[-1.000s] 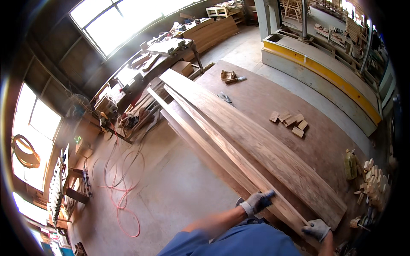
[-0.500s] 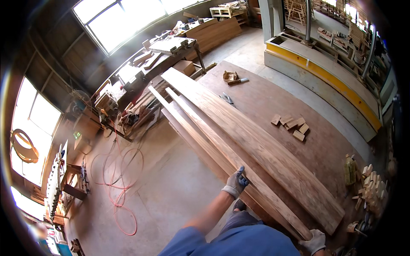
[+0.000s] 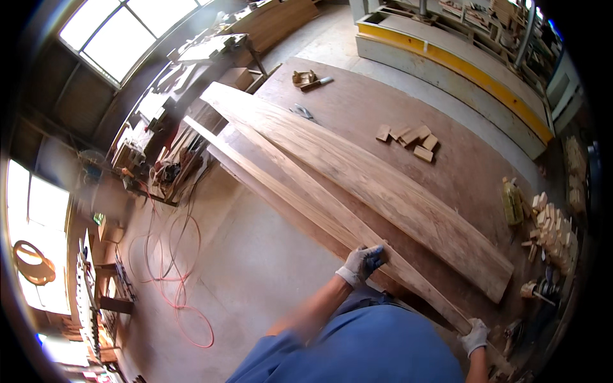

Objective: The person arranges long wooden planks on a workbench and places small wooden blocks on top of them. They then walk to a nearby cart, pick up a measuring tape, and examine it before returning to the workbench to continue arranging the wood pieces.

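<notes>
We hold narrow plank (image 3: 306, 198) | left hand (image 3: 361, 263) clamped on its edge | right hand (image 3: 476, 336) gripping its near end | wide board (image 3: 383, 185) just beside plank, on workbench (image 3: 396, 102)

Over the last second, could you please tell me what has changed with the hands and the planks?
The left hand slid up the narrow plank, away from the near end, and now has its grip on the edge further along. The right hand stayed at the near end of that plank. The wide plank, the small wood blocks and the brown table lie as before.
</notes>
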